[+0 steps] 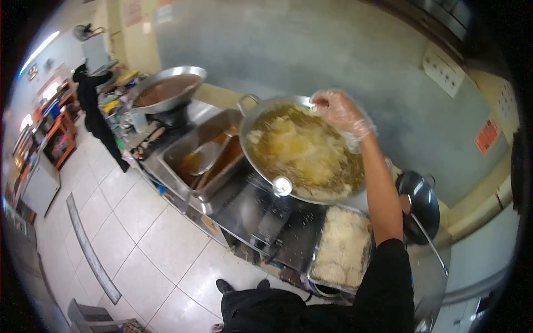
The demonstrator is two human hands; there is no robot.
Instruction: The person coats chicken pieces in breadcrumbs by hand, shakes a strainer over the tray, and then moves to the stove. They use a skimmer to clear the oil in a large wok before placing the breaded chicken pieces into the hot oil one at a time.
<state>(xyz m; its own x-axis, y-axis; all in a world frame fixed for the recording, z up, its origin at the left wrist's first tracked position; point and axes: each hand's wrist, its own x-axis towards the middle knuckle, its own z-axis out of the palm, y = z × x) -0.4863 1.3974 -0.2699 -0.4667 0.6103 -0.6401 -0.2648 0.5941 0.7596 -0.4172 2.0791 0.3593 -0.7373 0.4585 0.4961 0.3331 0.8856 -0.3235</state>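
Note:
My right hand (340,111), in a clear plastic glove, is over the far right rim of a big wok (251,151). Its fingers are pressed together on something small and pale that I cannot make out. Pale yellow pieces (294,141) bubble in the oil under steam. Below the hand, near my body, a metal tray (312,271) holds breadcrumb-coated pieces (341,244). My left hand does not show in the view.
Left of the wok, a steel basin (166,161) holds sauce and a ladle (205,158). Beyond it is another wok (166,91) with brown contents. A dark pan (425,205) stands at right. Another person (91,105) in black stands far left.

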